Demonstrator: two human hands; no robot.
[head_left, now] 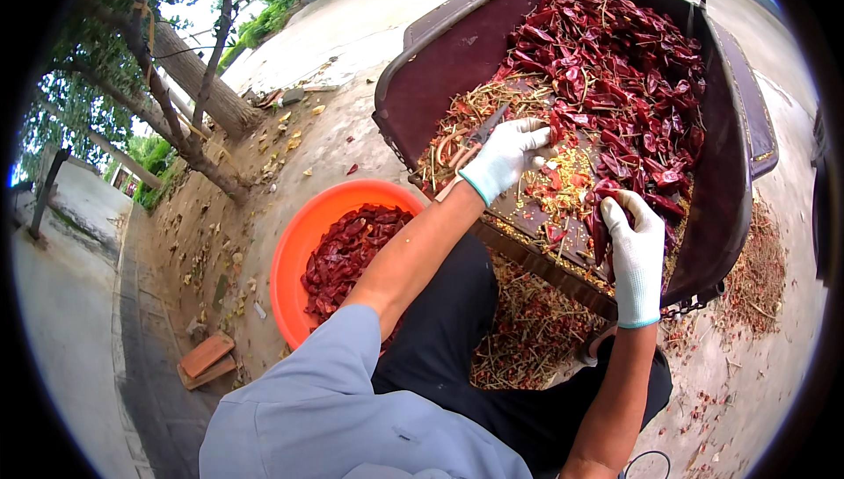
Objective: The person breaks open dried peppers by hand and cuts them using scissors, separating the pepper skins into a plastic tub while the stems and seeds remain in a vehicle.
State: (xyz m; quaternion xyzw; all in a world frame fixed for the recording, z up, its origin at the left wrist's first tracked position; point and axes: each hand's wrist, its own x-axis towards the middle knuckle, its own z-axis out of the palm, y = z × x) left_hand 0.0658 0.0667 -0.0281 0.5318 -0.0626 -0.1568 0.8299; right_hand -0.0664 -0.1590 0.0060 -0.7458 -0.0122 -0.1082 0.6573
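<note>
My right hand (635, 242), in a white knit glove with a teal cuff, is closed on a dried red chili pepper (600, 235) over the near right part of the cart. My left hand (510, 158), gloved alike, is over the middle of the cart with its fingers partly bent and apart. Its fingertips are next to the chili heap, and I see nothing held in them. Beside that hand lie scissors (486, 126) with dark blades, on a pile of stems (453, 127). A large heap of dried chilies (615, 66) fills the far right of the cart. Yellow seeds (563, 182) are strewn between my hands.
The dark maroon cart bed (440, 61) has raised side walls. An orange basin (294, 255) of chilies stands on the ground left of my legs. Stem scraps (527, 325) cover the ground below the cart. Bricks (207, 356) and trees (198, 75) are at left.
</note>
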